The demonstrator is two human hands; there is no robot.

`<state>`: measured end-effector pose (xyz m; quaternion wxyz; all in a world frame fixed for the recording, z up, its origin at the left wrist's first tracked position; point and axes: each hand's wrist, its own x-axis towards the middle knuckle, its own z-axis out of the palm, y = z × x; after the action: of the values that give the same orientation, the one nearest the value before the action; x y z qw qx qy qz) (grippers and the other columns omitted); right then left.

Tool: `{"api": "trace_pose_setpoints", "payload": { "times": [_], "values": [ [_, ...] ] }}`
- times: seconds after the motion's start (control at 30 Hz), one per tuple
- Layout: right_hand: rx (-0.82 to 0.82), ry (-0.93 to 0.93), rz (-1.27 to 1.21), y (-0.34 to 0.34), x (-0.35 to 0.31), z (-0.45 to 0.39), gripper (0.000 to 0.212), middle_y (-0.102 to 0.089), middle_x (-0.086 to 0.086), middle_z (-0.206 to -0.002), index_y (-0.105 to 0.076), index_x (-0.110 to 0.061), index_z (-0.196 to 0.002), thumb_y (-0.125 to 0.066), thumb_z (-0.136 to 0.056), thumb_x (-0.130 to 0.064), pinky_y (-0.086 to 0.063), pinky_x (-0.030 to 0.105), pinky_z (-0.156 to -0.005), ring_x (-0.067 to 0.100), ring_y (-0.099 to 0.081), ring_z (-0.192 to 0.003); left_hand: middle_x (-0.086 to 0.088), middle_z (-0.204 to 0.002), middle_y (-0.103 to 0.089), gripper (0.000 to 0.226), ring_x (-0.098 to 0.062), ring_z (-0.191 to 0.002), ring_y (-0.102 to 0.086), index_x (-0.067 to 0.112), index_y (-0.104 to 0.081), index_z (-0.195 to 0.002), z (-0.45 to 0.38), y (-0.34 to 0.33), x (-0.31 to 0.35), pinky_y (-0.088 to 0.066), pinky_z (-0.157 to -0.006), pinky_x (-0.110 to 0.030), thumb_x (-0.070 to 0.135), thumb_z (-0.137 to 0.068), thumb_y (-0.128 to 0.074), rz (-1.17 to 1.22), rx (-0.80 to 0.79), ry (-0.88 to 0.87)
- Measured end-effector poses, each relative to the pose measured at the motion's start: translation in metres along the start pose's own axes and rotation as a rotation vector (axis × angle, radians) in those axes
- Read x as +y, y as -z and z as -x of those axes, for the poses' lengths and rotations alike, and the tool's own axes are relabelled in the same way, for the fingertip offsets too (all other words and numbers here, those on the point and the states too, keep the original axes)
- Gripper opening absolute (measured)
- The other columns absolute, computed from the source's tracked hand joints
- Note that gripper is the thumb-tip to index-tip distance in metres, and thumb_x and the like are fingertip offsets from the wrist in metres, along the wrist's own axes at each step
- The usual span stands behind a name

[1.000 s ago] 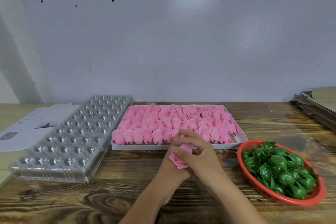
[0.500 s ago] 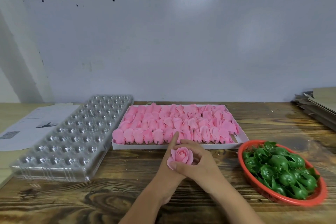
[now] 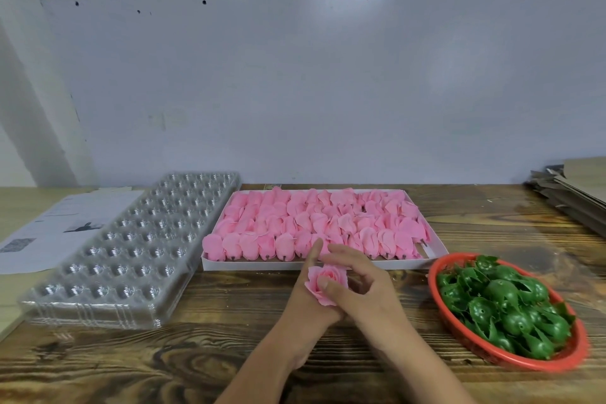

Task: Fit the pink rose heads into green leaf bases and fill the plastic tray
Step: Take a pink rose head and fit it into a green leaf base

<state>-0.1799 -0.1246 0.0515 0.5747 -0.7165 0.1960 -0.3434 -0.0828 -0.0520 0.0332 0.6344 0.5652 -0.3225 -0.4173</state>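
Pink rose [image 3: 326,282] pinched between left hand [image 3: 306,302] and right hand [image 3: 367,295], fingers curled round it, box of roses [image 3: 436,248] just beyond fingertips, clear tray [image 3: 131,249] left, basket of leaf bases [image 3: 505,308] right

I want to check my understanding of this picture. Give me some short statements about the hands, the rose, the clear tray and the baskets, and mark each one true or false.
1. Both hands hold one pink rose head. True: the left hand and right hand both grip it.
2. The clear plastic tray is already half full of roses. False: its pockets hold no roses.
3. The green leaf bases lie in a red basket. True.
4. The white box of rose heads stands right of the red basket. False: it stands left of it.
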Motion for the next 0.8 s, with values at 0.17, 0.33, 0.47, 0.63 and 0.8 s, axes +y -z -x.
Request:
{"api": "trace_pose_setpoints", "payload": {
  "times": [0.17, 0.33, 0.47, 0.63, 0.8],
  "values": [
    [-0.011, -0.009, -0.017, 0.0, 0.008, 0.001, 0.024, -0.064, -0.015, -0.124, -0.079, -0.026, -0.098, -0.081, -0.079, -0.012, -0.047, 0.01, -0.088, -0.006, -0.059, -0.111, -0.005, -0.14, -0.057, 0.084, -0.021, -0.129, -0.059, 0.041, -0.034, -0.142, 0.005, -0.004, 0.01, -0.044, -0.113, -0.05, -0.013, -0.087, -0.069, -0.074, 0.012, -0.002],
    [-0.003, -0.046, -0.06, 0.002, 0.012, 0.004, 0.025, -0.068, -0.019, -0.116, -0.08, -0.033, -0.095, -0.083, -0.076, -0.017, -0.053, 0.022, -0.091, 0.002, -0.063, -0.111, -0.019, -0.14, -0.054, 0.054, -0.041, -0.136, -0.049, 0.022, -0.041, -0.14, -0.004, -0.005, 0.008, -0.039, -0.114, -0.055, -0.014, -0.101, -0.045, 0.141, 0.046, 0.05],
    [0.0, -0.044, -0.069, 0.004, 0.012, 0.005, 0.033, -0.068, -0.012, -0.119, -0.076, -0.036, -0.101, -0.084, -0.076, -0.015, -0.052, 0.032, -0.097, 0.006, -0.062, -0.114, -0.002, -0.124, -0.069, 0.091, -0.027, -0.121, -0.066, 0.037, -0.03, -0.149, 0.0, 0.001, 0.001, -0.051, -0.105, -0.051, -0.015, -0.086, -0.07, 0.121, 0.023, 0.016],
    [-0.012, -0.014, 0.005, -0.002, 0.002, 0.001, 0.046, -0.061, -0.025, -0.123, -0.071, -0.035, -0.111, -0.088, -0.071, -0.02, -0.051, 0.027, -0.098, 0.001, -0.058, -0.117, -0.001, -0.141, -0.059, 0.116, -0.016, -0.125, -0.063, 0.045, -0.025, -0.156, -0.007, 0.002, -0.009, -0.053, -0.105, -0.046, 0.024, -0.065, -0.093, -0.022, -0.008, -0.047],
    [-0.037, -0.026, 0.132, -0.006, -0.001, -0.004, 0.035, -0.052, -0.022, -0.133, -0.075, -0.038, -0.101, -0.087, -0.072, -0.025, -0.046, 0.02, -0.102, -0.007, -0.05, -0.121, 0.007, -0.139, -0.057, 0.107, 0.002, -0.119, -0.061, 0.034, -0.03, -0.153, -0.009, 0.001, -0.016, -0.053, -0.093, -0.017, 0.037, -0.063, -0.088, -0.14, 0.017, -0.11]
  ]
}}
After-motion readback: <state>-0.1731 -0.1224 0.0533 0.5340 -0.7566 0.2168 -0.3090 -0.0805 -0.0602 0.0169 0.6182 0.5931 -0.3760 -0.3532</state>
